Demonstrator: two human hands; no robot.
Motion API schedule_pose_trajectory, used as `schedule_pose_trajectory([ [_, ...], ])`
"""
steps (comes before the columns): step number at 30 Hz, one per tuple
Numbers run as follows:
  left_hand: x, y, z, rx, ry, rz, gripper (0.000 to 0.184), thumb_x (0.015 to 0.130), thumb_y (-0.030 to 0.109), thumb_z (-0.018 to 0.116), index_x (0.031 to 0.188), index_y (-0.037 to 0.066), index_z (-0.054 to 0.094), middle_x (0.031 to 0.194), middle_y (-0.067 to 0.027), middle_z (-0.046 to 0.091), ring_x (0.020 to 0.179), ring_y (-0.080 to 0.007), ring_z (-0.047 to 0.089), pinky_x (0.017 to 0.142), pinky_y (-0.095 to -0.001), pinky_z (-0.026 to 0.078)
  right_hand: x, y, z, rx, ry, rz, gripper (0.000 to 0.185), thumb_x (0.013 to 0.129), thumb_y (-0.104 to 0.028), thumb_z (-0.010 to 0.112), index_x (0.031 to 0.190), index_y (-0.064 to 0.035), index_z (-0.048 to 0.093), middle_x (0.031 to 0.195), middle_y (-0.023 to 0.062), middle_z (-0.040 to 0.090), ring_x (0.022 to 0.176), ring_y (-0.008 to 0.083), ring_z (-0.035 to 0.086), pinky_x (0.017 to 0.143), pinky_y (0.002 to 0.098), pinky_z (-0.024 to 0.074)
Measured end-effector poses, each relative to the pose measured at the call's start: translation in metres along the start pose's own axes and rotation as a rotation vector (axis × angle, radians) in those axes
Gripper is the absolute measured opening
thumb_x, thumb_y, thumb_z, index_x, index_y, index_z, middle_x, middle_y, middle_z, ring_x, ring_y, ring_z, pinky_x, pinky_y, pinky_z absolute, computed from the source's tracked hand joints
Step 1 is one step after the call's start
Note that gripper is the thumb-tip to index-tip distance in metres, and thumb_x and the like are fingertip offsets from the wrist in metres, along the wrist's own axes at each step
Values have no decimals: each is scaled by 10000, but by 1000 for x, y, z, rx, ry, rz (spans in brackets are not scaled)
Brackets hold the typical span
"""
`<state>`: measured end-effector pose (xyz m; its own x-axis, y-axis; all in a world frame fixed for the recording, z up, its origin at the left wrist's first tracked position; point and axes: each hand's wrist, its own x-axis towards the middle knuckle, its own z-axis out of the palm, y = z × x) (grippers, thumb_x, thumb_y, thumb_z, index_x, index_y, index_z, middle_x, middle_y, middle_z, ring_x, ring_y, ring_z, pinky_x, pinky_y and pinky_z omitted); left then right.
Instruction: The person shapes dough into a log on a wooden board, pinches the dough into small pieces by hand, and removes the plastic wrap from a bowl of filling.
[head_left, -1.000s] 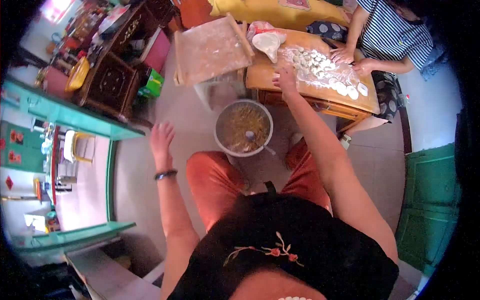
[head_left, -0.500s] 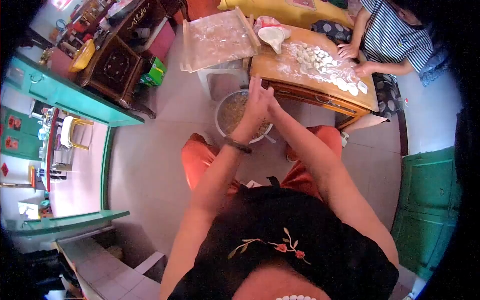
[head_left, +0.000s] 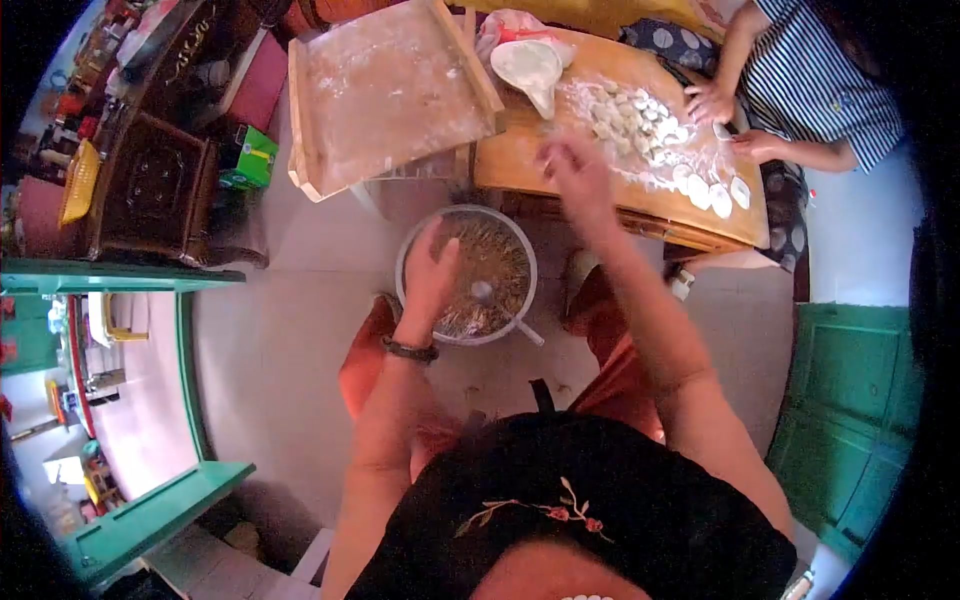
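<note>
My left hand (head_left: 432,275) hangs over the left part of a round bowl (head_left: 505,262) of brownish filling, its fingers apart and nothing in it. A spoon's handle (head_left: 528,333) sticks out over the bowl's lower right rim. My right hand (head_left: 580,175), blurred by motion, is at the near left edge of the wooden table (head_left: 520,150); its fingers look bent, and what they hold, if anything, cannot be made out. On the table are floured dough pieces (head_left: 625,125), several flat wrappers (head_left: 720,200) and a white scoop-shaped container (head_left: 528,68).
A floured board (head_left: 390,90) rests on a stool at the upper left. Across the table a person in a striped shirt (head_left: 820,80) handles a wrapper. A dark carved cabinet (head_left: 150,190) and a green box (head_left: 248,157) stand left; a green door (head_left: 850,400) is right.
My hands met above the bowl half a second ago and have now parted, the right towards the table, the left over the bowl. The view has shifted. The other person's hands moved slightly.
</note>
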<state>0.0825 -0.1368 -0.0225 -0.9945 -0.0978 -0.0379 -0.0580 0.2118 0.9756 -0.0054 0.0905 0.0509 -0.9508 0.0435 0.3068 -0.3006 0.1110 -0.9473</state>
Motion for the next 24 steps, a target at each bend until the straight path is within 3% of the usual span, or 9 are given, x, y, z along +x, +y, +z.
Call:
schedule_pose_trajectory([
  [1, 2, 22, -4, -60, 30, 9, 431, 864, 138, 565, 1252, -30, 484, 1272, -191, 515, 1184, -318, 486, 1019, -375, 359, 28, -12, -10, -224, 23, 54, 172, 884, -122, 525, 935, 4, 631, 749, 47, 620, 646, 101, 569, 596, 235, 462],
  [4, 5, 37, -10, 42, 186, 153, 429, 872, 123, 550, 1267, -27, 474, 1285, -191, 507, 1192, -310, 485, 1015, -376, 364, 99, -5, -16, -266, 45, -3, 204, 890, -128, 511, 990, -6, 640, 813, 59, 649, 717, 91, 587, 644, 263, 483],
  [6, 6, 42, -16, 179, 266, 229, 447, 882, 127, 531, 1292, -28, 447, 1324, -187, 475, 1238, -310, 440, 1048, -371, 322, 111, -32, 11, -134, -17, -229, 260, 908, -152, 481, 1098, -30, 609, 904, 100, 654, 801, 166, 621, 716, 305, 498],
  [9, 8, 48, -19, 157, 353, 207, 471, 910, 132, 486, 1338, -35, 384, 1388, -203, 398, 1288, -322, 375, 1082, -371, 264, 111, -59, 62, -340, -178, -439, 321, 937, -214, 452, 1188, -47, 559, 1152, 188, 579, 1009, 283, 589, 859, 356, 474],
  [12, 27, 41, -31, -27, 442, 132, 474, 942, 149, 446, 1357, -54, 339, 1412, -196, 369, 1298, -295, 364, 1081, -368, 262, 105, -20, 112, -946, -249, -754, 458, 944, -328, 443, 1298, -37, 449, 1300, 246, 444, 1198, 381, 444, 1011, 434, 358],
  [15, 42, 34, -59, -190, 521, -2, 507, 957, 255, 447, 1359, -37, 351, 1380, -155, 415, 1285, -242, 377, 1069, -347, 261, 86, 30, 144, -1129, -242, -354, 581, 921, -425, 450, 1316, -2, 395, 1368, 266, 348, 1305, 395, 298, 1085, 489, 216],
  [18, 55, 36, -81, -650, 460, -90, 482, 959, 273, 443, 1345, -10, 380, 1351, -128, 443, 1252, -218, 405, 1055, -354, 266, 73, 29, 157, -1396, -291, -204, 637, 947, -430, 343, 1389, 25, 282, 1457, 210, 273, 1386, 293, 196, 1128, 455, 141],
  [21, 63, 12, -82, -860, 374, -176, 434, 959, 273, 455, 1306, 14, 426, 1307, -100, 477, 1204, -202, 439, 1026, -356, 285, 78, 12, 175, -1224, -569, -254, 662, 933, -433, 379, 1399, 22, 260, 1459, 202, 277, 1385, 293, 204, 1126, 457, 143],
  [24, 66, 21, -76, -890, 290, -99, 410, 954, 280, 472, 1269, 17, 454, 1282, -87, 497, 1190, -193, 444, 1011, -360, 294, 68, 11, 172, -934, -804, -558, 655, 916, -417, 422, 1395, 6, 275, 1453, 204, 287, 1381, 297, 215, 1119, 461, 162],
])
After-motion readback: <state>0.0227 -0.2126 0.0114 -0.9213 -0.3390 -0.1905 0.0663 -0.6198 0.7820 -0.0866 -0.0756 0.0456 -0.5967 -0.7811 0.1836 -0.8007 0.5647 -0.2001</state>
